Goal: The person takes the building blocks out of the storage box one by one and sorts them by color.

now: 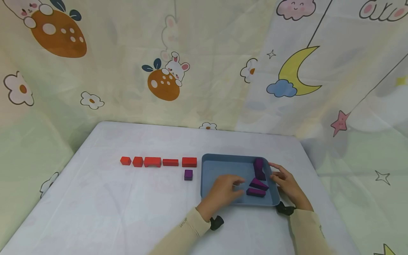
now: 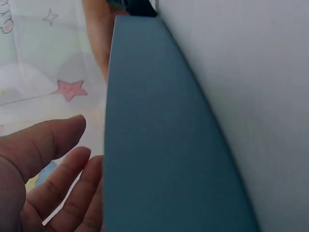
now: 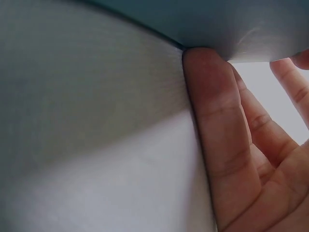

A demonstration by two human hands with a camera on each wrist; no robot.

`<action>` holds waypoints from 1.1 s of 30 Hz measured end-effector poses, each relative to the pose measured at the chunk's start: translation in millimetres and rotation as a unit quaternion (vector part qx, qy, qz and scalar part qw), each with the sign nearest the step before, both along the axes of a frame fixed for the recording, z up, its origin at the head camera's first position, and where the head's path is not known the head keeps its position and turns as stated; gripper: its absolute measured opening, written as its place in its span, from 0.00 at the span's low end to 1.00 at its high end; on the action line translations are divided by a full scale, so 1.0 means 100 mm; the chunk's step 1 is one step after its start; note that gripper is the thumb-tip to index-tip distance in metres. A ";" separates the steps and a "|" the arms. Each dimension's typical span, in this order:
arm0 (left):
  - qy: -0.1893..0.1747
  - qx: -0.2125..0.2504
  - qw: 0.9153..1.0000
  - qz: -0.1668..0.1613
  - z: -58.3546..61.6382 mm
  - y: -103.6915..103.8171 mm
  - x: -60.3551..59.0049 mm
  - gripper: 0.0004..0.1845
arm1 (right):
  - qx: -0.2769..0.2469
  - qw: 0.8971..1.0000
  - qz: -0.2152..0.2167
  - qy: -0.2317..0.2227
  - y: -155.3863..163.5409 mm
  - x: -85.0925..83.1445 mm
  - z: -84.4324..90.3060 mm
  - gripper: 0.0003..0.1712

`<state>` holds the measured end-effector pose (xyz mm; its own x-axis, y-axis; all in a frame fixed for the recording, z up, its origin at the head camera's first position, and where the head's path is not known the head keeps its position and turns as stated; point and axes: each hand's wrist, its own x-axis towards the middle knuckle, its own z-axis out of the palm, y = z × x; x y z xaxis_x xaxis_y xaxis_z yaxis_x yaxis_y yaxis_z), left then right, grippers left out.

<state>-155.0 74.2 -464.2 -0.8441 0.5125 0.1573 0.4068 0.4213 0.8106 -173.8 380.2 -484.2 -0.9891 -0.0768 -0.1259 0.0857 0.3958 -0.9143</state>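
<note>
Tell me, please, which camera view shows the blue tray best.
The head view does: it shows the blue tray nearly whole, with its rim, floor and the purple blocks inside. The left wrist view shows only its outer side, close up; the right wrist view, only an outer part along the picture's top.

1. Head: elevated, facing forward and down across the white cloth-covered table (image 1: 127, 205).
2. Left wrist: close, facing along the blue rectangular tray (image 1: 226, 166); shares the pink star-shaped print (image 1: 340, 122) with head.
3. Right wrist: low, close beside the tray.
</note>
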 end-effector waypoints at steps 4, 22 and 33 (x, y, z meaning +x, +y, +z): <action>-0.044 0.025 0.999 0.011 -0.09 0.20 -0.02 0.17 | 0.005 1.000 0.000 0.000 0.00 0.00 -0.01 0.34; -0.097 0.019 0.994 0.037 -0.18 0.47 -0.07 0.09 | 0.006 1.000 -0.002 -0.002 -0.01 -0.01 -0.02 0.35; -0.104 0.139 0.979 -0.111 0.22 -0.25 -0.25 0.14 | 0.022 1.000 0.003 0.004 0.00 0.00 -0.02 0.34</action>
